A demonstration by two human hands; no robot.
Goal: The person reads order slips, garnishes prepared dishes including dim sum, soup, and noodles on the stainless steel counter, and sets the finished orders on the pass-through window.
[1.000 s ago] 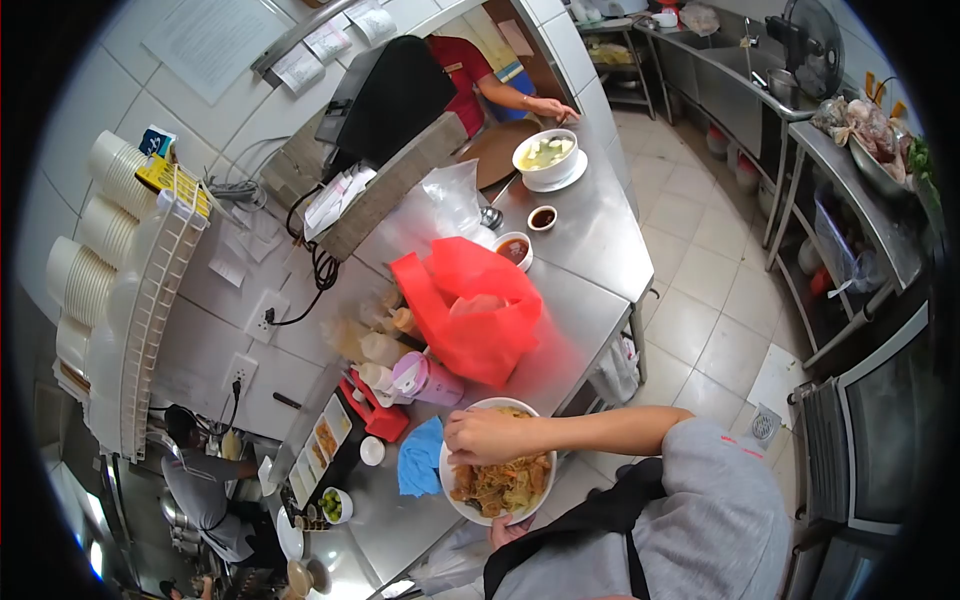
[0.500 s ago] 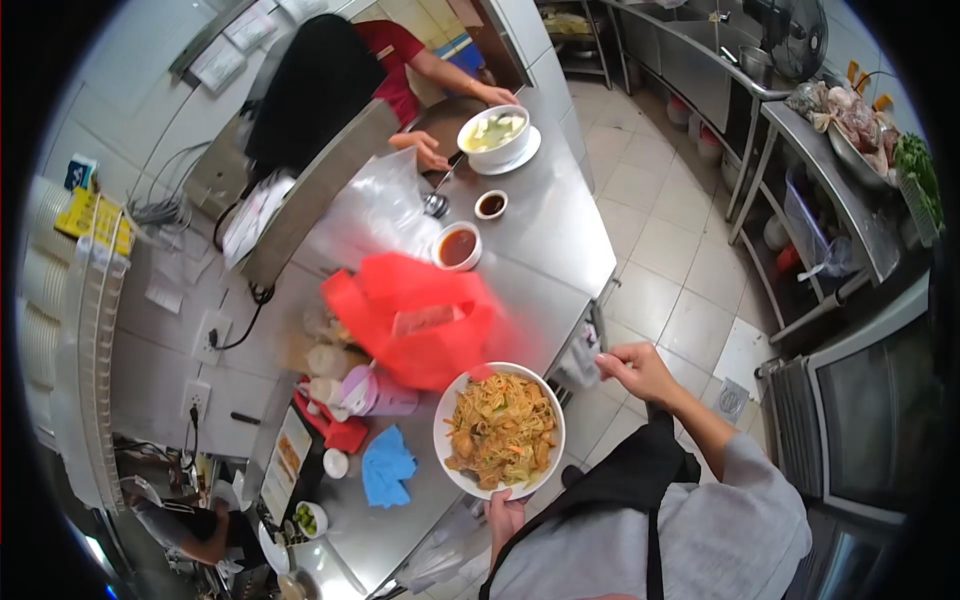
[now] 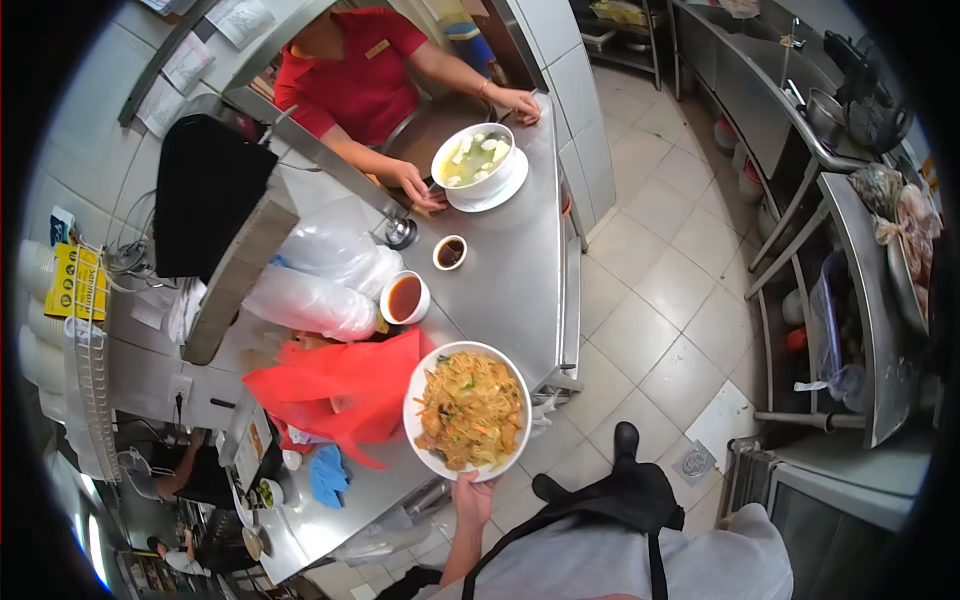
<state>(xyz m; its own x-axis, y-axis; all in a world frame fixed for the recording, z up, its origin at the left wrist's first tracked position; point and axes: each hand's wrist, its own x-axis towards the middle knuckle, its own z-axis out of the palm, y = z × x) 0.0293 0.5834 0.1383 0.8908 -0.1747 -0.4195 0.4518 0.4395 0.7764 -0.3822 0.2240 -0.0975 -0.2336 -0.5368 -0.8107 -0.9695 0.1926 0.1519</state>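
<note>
A white bowl [image 3: 412, 403] heaped with noodles [image 3: 468, 405] is held by its near rim in my left hand [image 3: 472, 497], the fingers partly hidden beneath it. My right hand is out of view. Just left of the bowl lies a red bag [image 3: 345, 390] on the steel counter [image 3: 500, 285]. Beyond it stand a small bowl of red sauce [image 3: 404, 298] and a smaller cup of dark sauce [image 3: 450, 253]. Farther off, a bowl of soup [image 3: 473, 162] rests on a white plate [image 3: 505, 188], between the hands of a person in red [image 3: 355, 80].
Plastic bags [image 3: 325, 265] and a blue cloth [image 3: 327, 476] lie on the counter. Stacked containers [image 3: 42, 345] fill a rack at far left. Steel shelving [image 3: 850, 270] and a fridge [image 3: 840, 540] stand at right, across the tiled floor. Other people work at lower left.
My left hand and the noodle bowl have moved forward along the counter. My right hand lifted off the bowl, then left the view. The person in red has come further into view.
</note>
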